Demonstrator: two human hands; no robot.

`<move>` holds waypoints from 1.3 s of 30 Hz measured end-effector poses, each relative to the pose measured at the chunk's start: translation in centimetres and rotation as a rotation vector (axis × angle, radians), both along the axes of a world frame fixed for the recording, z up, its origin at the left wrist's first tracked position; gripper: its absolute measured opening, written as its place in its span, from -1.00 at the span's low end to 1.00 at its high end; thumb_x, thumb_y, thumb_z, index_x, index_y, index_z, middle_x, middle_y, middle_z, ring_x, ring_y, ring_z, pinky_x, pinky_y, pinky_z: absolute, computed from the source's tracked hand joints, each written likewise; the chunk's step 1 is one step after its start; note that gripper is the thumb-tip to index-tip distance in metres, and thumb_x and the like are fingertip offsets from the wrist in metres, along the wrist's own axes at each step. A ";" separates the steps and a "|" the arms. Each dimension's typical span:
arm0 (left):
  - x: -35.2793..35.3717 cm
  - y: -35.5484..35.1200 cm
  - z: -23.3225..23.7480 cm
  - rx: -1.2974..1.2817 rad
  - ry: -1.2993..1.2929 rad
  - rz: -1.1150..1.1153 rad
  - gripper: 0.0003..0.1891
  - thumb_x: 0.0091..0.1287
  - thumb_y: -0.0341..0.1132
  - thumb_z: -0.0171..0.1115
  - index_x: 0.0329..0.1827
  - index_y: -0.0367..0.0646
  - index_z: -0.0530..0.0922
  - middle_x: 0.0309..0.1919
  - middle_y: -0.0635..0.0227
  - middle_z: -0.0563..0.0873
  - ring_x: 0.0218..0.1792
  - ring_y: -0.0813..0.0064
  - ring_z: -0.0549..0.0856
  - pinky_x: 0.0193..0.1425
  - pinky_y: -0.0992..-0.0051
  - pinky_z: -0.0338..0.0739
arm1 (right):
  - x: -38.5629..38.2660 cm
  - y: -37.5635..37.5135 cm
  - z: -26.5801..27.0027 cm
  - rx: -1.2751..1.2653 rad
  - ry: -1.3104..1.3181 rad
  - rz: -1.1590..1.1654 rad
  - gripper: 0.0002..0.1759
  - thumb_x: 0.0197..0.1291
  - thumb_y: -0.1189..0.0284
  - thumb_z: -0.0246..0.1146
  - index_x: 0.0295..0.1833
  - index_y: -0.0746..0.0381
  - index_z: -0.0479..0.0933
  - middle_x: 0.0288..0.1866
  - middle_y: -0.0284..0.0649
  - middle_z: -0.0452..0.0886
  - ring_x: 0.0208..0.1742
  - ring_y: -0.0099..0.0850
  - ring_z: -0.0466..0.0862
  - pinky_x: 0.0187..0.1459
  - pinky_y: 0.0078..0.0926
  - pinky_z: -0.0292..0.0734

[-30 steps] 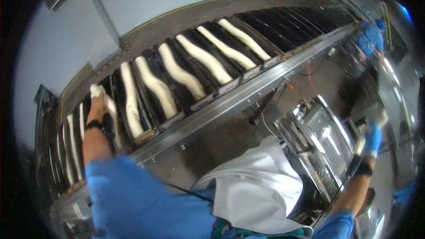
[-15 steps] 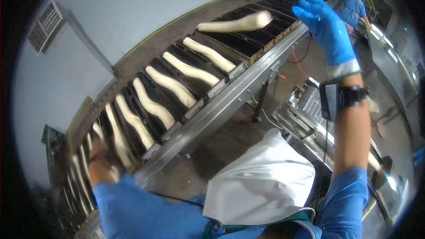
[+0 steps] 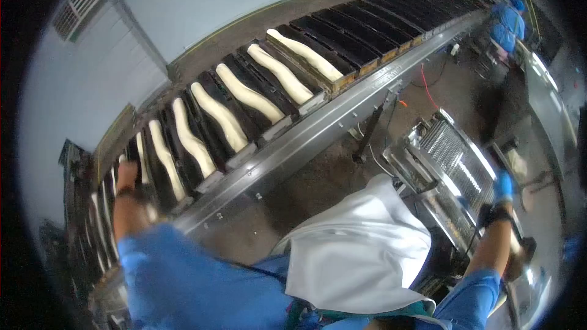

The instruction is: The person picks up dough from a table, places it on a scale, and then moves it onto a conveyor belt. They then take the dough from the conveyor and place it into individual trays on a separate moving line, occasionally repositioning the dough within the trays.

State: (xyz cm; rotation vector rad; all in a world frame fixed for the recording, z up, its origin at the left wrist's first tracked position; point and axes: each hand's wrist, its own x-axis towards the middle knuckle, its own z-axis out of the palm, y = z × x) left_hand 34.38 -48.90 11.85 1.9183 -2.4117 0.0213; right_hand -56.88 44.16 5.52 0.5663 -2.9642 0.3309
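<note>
Long pale dough strips lie one to a pan in a row of dark pans; the rightmost strip (image 3: 306,55) rests in a pan at upper centre. My left hand (image 3: 126,174), small and blurred, is over the pans at the left, near a strip; its fingers cannot be made out. My right hand (image 3: 504,187), in a blue glove, is low at the right beside the metal mesh conveyor (image 3: 455,159). Its fingers are too blurred to read, and whether it touches the conveyor cannot be told.
A metal rail (image 3: 342,113) runs along the near side of the pans. Dark pans without dough (image 3: 379,24) continue to the upper right. A co-worker in blue (image 3: 507,24) stands at the far right by a long metal surface (image 3: 541,85). White cloth (image 3: 361,238) hangs before me.
The dough strip that was in the air above the pans now lies in a pan. My right hand has dropped from above the rail to beside the mesh conveyor. The view has shifted slightly.
</note>
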 end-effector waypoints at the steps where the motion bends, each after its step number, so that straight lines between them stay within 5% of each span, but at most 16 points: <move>1: -8.0 4.7 4.0 -0.114 0.018 0.074 -0.53 0.34 -0.16 -0.02 0.12 -0.40 0.41 0.14 -0.14 0.49 0.17 -0.07 0.47 0.17 0.19 0.39 | -2.8 4.8 -3.5 0.142 0.124 -0.030 -0.77 0.17 0.42 0.11 -0.08 0.24 0.53 -0.09 -0.01 0.60 -0.12 -0.27 0.61 -0.20 -0.38 0.53; 2: -9.8 1.5 1.9 -0.377 0.096 -0.068 -0.48 0.30 -0.11 0.01 0.14 -0.38 0.40 0.05 -0.21 0.53 0.11 -0.11 0.51 0.17 0.17 0.39 | -1.9 6.5 -3.8 0.190 0.078 -0.044 -0.76 0.16 0.41 0.11 -0.08 0.23 0.55 -0.06 -0.01 0.60 -0.08 -0.21 0.60 -0.13 -0.34 0.51; 4: -22.0 4.3 5.1 -0.216 0.223 -0.205 -0.59 0.22 -0.31 0.07 0.10 -0.33 0.46 -0.05 -0.02 0.64 0.01 0.12 0.62 0.11 0.30 0.45 | -0.6 10.4 -4.6 0.282 -0.017 -0.095 -0.73 0.14 0.37 0.13 -0.07 0.22 0.57 0.00 -0.02 0.59 0.00 -0.09 0.58 0.01 -0.25 0.48; 6: -33.6 10.9 7.6 0.111 0.748 -0.448 -0.57 0.22 -0.29 0.16 0.13 -0.29 0.43 -0.08 0.15 0.64 -0.06 0.32 0.60 0.08 0.41 0.46 | 3.2 8.4 -0.4 0.387 -0.080 -0.185 -0.68 0.11 0.32 0.14 -0.07 0.24 0.58 -0.01 0.03 0.59 0.07 -0.06 0.55 0.09 -0.21 0.46; 7: -39.0 15.3 9.7 0.145 0.671 -0.481 -0.56 0.23 -0.28 0.17 0.16 -0.26 0.41 -0.05 0.14 0.62 -0.01 0.31 0.58 0.08 0.41 0.46 | 7.9 3.1 5.5 0.447 -0.095 -0.248 -0.65 0.09 0.29 0.14 -0.07 0.27 0.57 -0.05 0.07 0.60 0.10 -0.08 0.54 0.09 -0.21 0.45; 10: -51.5 21.6 10.8 0.259 0.509 -0.788 -0.49 0.29 -0.18 0.15 0.24 -0.25 0.36 0.14 0.05 0.51 0.12 0.22 0.54 0.18 0.35 0.42 | 7.9 2.0 6.6 0.371 -0.045 -0.210 -0.60 0.12 0.24 0.16 -0.03 0.30 0.55 -0.06 0.10 0.60 0.02 0.00 0.58 0.00 -0.14 0.49; 14: -61.3 28.1 10.1 -0.008 0.175 -1.206 -0.45 0.31 0.00 0.07 0.14 -0.34 0.44 -0.04 -0.07 0.58 0.07 0.00 0.53 0.18 0.20 0.39 | 3.5 2.8 6.0 -0.168 -0.057 -0.473 -0.56 0.16 0.11 0.18 -0.09 0.28 0.54 -0.27 -0.07 0.58 -0.21 -0.16 0.58 -0.18 -0.27 0.46; 17: -65.3 29.7 8.9 0.052 -0.013 -1.094 -0.47 0.37 0.02 -0.09 0.00 -0.36 0.53 -0.09 -0.08 0.61 0.05 -0.02 0.55 0.15 0.18 0.40 | 0.3 2.0 10.3 -0.983 -0.186 -0.524 -0.58 0.16 0.01 0.21 -0.20 0.17 0.53 -0.55 -0.39 0.41 -0.51 -0.55 0.39 -0.44 -0.57 0.31; 19: -67.5 29.2 7.0 0.192 -0.080 -1.010 -0.48 0.41 -0.02 -0.18 -0.06 -0.35 0.55 -0.11 -0.10 0.62 0.03 -0.04 0.56 0.14 0.17 0.41 | 1.6 -3.5 17.9 -1.214 -0.058 -0.257 -0.65 0.14 0.05 0.25 -0.21 0.11 0.52 -0.54 -0.47 0.31 -0.53 -0.64 0.27 -0.48 -0.66 0.19; 21: -68.5 29.5 6.7 0.265 -0.146 -0.991 -0.49 0.44 -0.06 -0.26 -0.10 -0.35 0.56 -0.13 -0.12 0.63 0.02 -0.05 0.57 0.12 0.16 0.41 | -1.2 -3.0 22.9 -1.109 0.100 -0.057 -0.69 0.19 0.16 0.23 -0.12 0.16 0.52 -0.47 -0.43 0.44 -0.50 -0.61 0.37 -0.43 -0.65 0.29; 22: -68.7 30.2 7.5 0.268 -0.174 -1.014 -0.49 0.45 -0.09 -0.28 -0.11 -0.35 0.56 -0.14 -0.12 0.63 0.01 -0.07 0.57 0.12 0.15 0.42 | -3.2 -3.1 25.8 -0.680 0.453 0.166 -0.70 0.22 0.21 0.20 -0.06 0.18 0.52 -0.38 -0.40 0.50 -0.43 -0.60 0.44 -0.38 -0.64 0.35; 24: -68.4 31.1 8.1 0.268 -0.152 -1.003 -0.50 0.48 -0.14 -0.35 -0.13 -0.29 0.57 -0.17 -0.12 0.63 -0.02 -0.09 0.58 0.08 0.12 0.42 | -3.3 -6.6 31.4 -0.810 0.446 0.350 -0.74 0.20 0.47 0.16 0.01 0.25 0.50 -0.16 -0.30 0.57 -0.21 -0.52 0.55 -0.18 -0.57 0.46; 25: -68.6 30.9 8.1 0.257 -0.181 -1.011 -0.50 0.48 -0.13 -0.36 -0.12 -0.27 0.57 -0.18 -0.12 0.63 -0.04 -0.09 0.58 0.09 0.11 0.40 | -1.2 -11.0 33.5 -1.368 0.060 0.299 -0.71 0.15 0.67 0.15 0.02 0.31 0.49 -0.04 -0.23 0.59 -0.06 -0.44 0.59 -0.03 -0.49 0.51; 28: -68.9 30.6 7.9 0.228 -0.228 -1.017 -0.50 0.49 -0.10 -0.38 -0.11 -0.20 0.57 -0.20 -0.11 0.63 -0.08 -0.09 0.58 0.12 0.09 0.36 | -3.1 -20.0 33.9 -0.979 0.251 0.628 -0.60 0.21 0.58 0.12 0.19 0.32 0.37 0.07 -0.14 0.53 0.01 -0.39 0.56 0.11 -0.40 0.46; 32: -68.6 30.5 7.0 0.191 -0.245 -1.014 -0.49 0.49 -0.09 -0.40 -0.12 -0.19 0.57 -0.22 -0.11 0.63 -0.09 -0.08 0.57 0.16 0.10 0.31 | 1.3 -31.3 32.9 -1.599 -0.724 1.167 -0.51 0.27 0.44 0.04 0.29 0.38 0.25 0.15 -0.03 0.48 0.13 -0.20 0.53 0.25 -0.28 0.39; 39: -68.1 29.1 4.3 0.053 -0.161 -0.976 -0.48 0.49 -0.08 -0.36 -0.07 -0.23 0.58 -0.25 -0.08 0.65 -0.14 -0.08 0.58 0.13 0.13 0.33 | 1.4 -33.6 28.5 -1.496 -0.754 0.998 -0.51 0.25 0.43 0.08 0.28 0.37 0.29 0.09 -0.09 0.52 0.09 -0.32 0.55 0.19 -0.36 0.42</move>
